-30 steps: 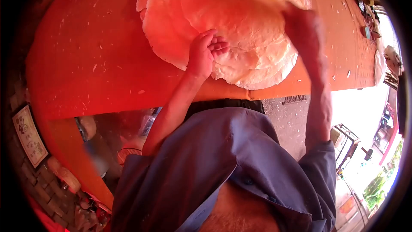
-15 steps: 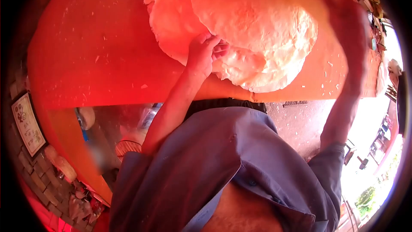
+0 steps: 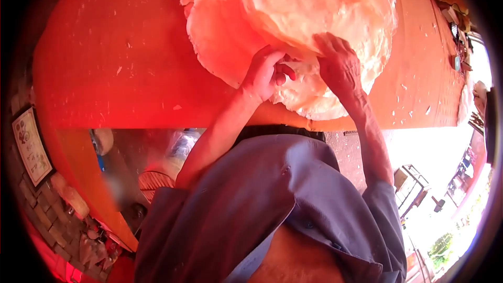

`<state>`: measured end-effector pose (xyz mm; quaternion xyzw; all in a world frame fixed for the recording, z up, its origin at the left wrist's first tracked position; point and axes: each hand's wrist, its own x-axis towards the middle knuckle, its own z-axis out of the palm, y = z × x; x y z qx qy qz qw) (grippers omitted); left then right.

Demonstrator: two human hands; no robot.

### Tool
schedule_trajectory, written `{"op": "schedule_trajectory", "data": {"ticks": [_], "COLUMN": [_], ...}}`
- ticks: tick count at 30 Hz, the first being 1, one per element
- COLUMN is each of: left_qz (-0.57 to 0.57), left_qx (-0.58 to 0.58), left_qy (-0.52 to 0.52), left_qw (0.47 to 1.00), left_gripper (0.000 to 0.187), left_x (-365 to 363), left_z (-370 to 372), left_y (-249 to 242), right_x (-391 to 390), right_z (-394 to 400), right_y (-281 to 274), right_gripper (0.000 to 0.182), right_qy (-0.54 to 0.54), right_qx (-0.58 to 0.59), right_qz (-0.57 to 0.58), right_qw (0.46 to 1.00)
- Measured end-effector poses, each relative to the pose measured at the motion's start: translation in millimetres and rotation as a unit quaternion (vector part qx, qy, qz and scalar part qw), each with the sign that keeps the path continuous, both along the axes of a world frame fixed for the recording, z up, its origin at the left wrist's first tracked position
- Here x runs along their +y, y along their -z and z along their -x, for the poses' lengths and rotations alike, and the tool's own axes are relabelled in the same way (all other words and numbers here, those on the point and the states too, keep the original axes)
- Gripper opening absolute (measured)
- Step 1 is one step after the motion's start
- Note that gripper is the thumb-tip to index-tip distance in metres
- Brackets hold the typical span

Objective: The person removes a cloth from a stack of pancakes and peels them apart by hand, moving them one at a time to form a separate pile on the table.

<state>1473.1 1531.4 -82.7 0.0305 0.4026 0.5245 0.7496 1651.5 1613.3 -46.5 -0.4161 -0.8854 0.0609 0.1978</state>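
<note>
Large, thin, round flatbread-like sheets point(image 3: 325, 5) lie stacked and overlapping on a red-orange table point(image 3: 115, 73). At the near left edge of the top sheet, my left hand point(image 3: 270, 73) has its fingers curled, pinching the sheet's edge. Just right of it, my right hand point(image 3: 338, 63) reaches over the stack with bent fingers, its fingertips on the top sheet's near edge. Whether those right fingertips grip the sheet is hard to make out. Small pale flakes are scattered on the table.
The table's near edge runs just in front of my body. A framed sheet with writing point(image 3: 32, 147) stands at the far left by brickwork. A striped round object point(image 3: 156, 183) is below the table. Small items point(image 3: 457, 63) line the right side.
My right hand has come in from the far right onto the near part of the stack. The top sheet's near edge has shifted, and my left hand has moved slightly right and nearer.
</note>
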Motion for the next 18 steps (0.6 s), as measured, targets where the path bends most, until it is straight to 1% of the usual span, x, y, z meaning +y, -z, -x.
{"op": "schedule_trajectory", "data": {"ticks": [2,3,4,6,7,8,10,11,14,15,16,17,18], "left_qz": [-0.009,-0.02,-0.032,-0.022,-0.013,-0.015,-0.051,-0.055,-0.086,-0.088,-0.079,-0.069,-0.068], "left_qx": [-0.002,-0.005,-0.009,0.007,0.023,0.024,-0.03,-0.021,-0.02,-0.019,0.001,0.021,0.021], "left_qy": [0.008,0.001,-0.008,0.0,0.006,0.002,0.012,-0.003,-0.003,-0.002,0.004,0.012,0.015], "left_qw": [1.0,1.0,0.999,1.0,1.0,1.0,0.998,0.998,0.996,0.996,0.997,0.997,0.997], "left_gripper": [0.015,0.016,0.018,0.018,0.019,0.019,0.02,0.02,0.025,0.025,0.027,0.03,0.03], "left_x": [1,3,3,1,2,3,0,-1,4,5,3,0,-6], "left_z": [0,1,2,3,5,9,9,7,7,8,10,11,12], "left_y": [-1,3,5,4,3,8,12,13,6,2,-2,-4,-4], "right_x": [-7,-5,-9,-19,-25,-23,-24,-19,-11,-6,4,18,45], "right_z": [9,13,16,21,15,14,11,15,24,24,21,16,8], "right_y": [-2,0,-2,-8,-3,4,16,23,36,32,21,3,-10], "right_gripper": [0.044,0.031,0.031,0.039,0.047,0.047,0.046,0.041,0.04,0.045,0.044,0.038,0.022], "right_qy": [0.001,-0.017,-0.015,-0.044,-0.056,-0.06,-0.035,-0.017,0.003,-0.002,-0.014,0.006,0.009], "right_qx": [-0.052,-0.039,-0.039,0.035,0.033,0.034,0.006,0.005,-0.008,-0.02,-0.048,-0.095,-0.212], "right_qz": [0.081,0.096,0.099,0.081,0.035,0.033,0.011,-0.005,-0.038,-0.029,0.018,0.044,-0.008], "right_qw": [0.995,0.995,0.994,0.995,0.997,0.997,0.999,1.0,0.999,0.999,0.999,0.995,0.977]}}
